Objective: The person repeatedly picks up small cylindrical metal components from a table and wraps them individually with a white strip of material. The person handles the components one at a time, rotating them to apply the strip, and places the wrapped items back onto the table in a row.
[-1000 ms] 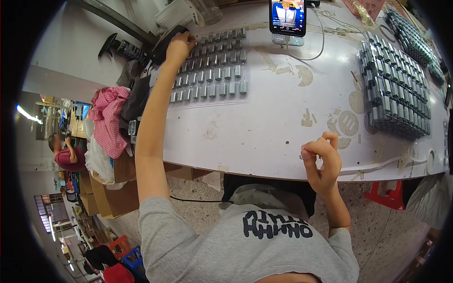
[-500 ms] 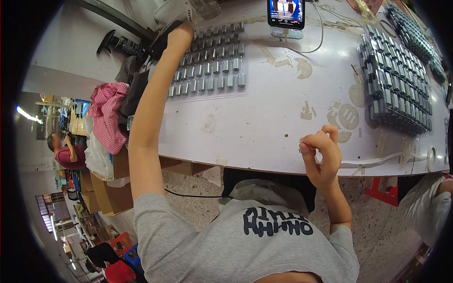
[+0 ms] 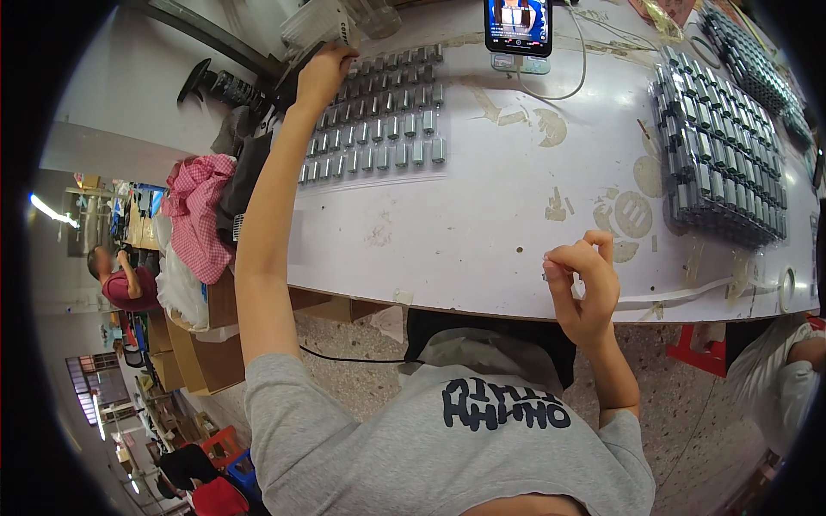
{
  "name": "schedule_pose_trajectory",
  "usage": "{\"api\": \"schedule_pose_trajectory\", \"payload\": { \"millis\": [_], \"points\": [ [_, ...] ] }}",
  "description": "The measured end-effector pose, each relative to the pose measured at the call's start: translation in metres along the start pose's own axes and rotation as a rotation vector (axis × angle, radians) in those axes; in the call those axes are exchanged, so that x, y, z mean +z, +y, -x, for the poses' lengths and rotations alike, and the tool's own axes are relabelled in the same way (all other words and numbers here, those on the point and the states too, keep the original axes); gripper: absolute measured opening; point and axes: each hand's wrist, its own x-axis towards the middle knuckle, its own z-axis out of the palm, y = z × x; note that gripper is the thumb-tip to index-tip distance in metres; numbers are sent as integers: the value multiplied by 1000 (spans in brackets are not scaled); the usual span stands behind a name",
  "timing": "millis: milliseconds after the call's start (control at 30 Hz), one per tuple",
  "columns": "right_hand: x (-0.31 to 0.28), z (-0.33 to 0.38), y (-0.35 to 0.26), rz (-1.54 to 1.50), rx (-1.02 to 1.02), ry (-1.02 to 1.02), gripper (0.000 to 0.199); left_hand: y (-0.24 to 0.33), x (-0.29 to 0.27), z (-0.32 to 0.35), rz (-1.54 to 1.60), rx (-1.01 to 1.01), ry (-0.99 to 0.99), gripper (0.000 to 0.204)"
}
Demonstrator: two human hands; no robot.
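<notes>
The left hand (image 3: 323, 73) reaches to the far corner of rows of small grey metal cylinders (image 3: 379, 129) on the white worktop (image 3: 482, 224), fingers hidden, while the right hand (image 3: 583, 288) pinches a tiny part, fingers closed.

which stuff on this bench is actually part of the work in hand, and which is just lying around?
In use:
- left hand, stretched to the far edge of the rows of small grey cylinders
- right hand, pinching a tiny part, too small to tell
- wrapped stack of grey cylinders

Lying about:
- phone on its stand, screen lit
- pink checked cloth
- cardboard boxes
</notes>
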Motion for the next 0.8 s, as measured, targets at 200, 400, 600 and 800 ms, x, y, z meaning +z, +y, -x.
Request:
{"api": "schedule_pose_trajectory", "payload": {
  "millis": [200, 400, 600, 800],
  "points": [
    [-1, 0, 0, 18, 16, 6, 12, 0, 12, -8, 45, -7, -131, 19],
    [-1, 2, 1, 17, 41, 19, 11, -2, 6, -18, 254, -104, -275, 27],
    [3, 6, -2, -83, 168, 95, 13, -19, 20, -7, 458, -139, -168, 30],
    [1, 6, -3, -94, 224, 35, 27, 3, 10, -4, 406, -177, -204, 26]
  ]
}}
